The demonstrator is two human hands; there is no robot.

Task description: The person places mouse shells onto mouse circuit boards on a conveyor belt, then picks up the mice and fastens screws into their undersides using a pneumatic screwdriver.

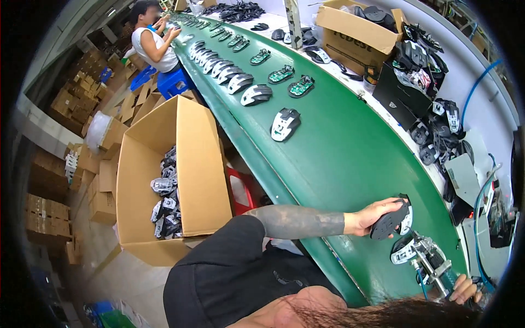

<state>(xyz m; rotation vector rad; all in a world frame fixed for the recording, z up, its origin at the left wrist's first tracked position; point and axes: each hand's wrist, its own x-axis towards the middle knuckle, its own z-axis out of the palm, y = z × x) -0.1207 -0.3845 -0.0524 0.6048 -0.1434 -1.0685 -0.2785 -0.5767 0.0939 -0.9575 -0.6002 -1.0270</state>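
My left hand (363, 220) is closed round a computer mouse (389, 220), its flat black underside turned toward me. Right behind it is another white-and-black mouse shell (405, 223), partly hidden by the held one. Below them on the green belt lies a white-and-black mouse piece (403, 251), beside the front end of a metal tool (432, 259) with a thin blue hose and a teal part. My right hand (466, 290) has its fingers curled at the tool's rear end; hair and the picture's edge hide part of it.
The green conveyor belt (350, 158) carries rows of mouse shells (257, 95) and green circuit bases (301, 86). At left stands an open carton (205, 169) of mouse parts. More cartons and parts line the right ledge. A seated co-worker (156, 46) works at the far end.
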